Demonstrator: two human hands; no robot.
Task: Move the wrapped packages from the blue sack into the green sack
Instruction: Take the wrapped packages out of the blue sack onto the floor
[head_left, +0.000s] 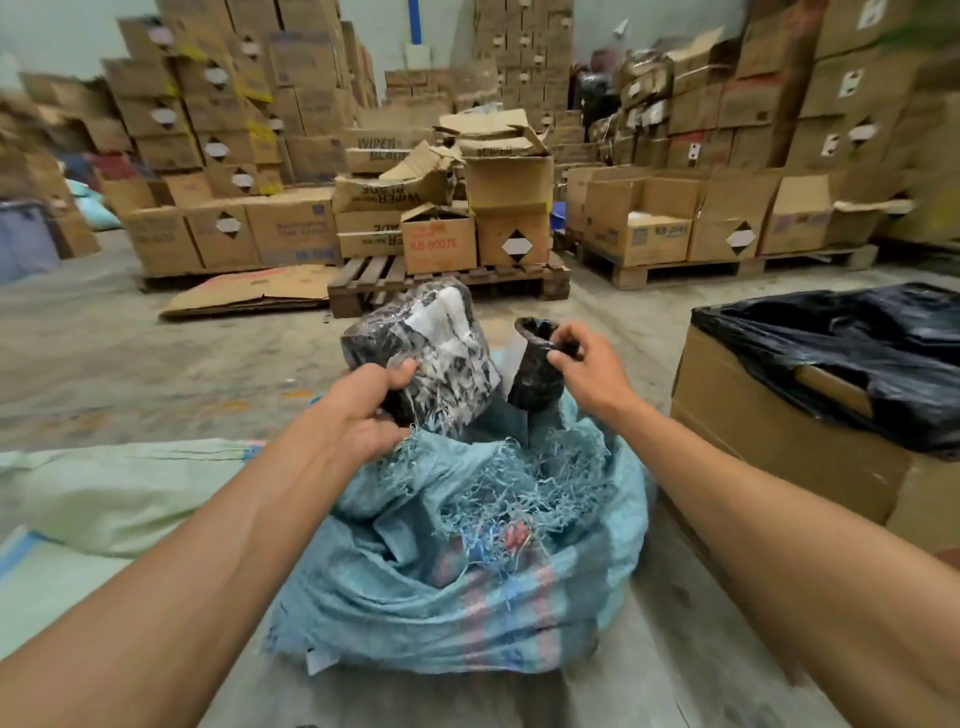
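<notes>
A: Where are the packages right now?

B: Both are lifted just above the mouth of the blue sack (467, 561). The left hand (358, 415) grips the large wrapped package (426, 353) at its lower near corner, fingers curled round it. The right hand (587, 369) pinches the rim of the small dark package (537, 369).

A: And the green sack?

B: The green sack (119, 493) lies flat on the floor to the left of the blue one, touching it or nearly so. So both packages must travel leftward. The left hand is nearer.

A: How does the big one sit?

B: Its long axis stands roughly upright, tilted slightly away. Both arms reach forward, nearly straight.

A: Anything to watch?

B: I'd judge the green sack's mouth needs opening first; I cannot see where it is.
</notes>
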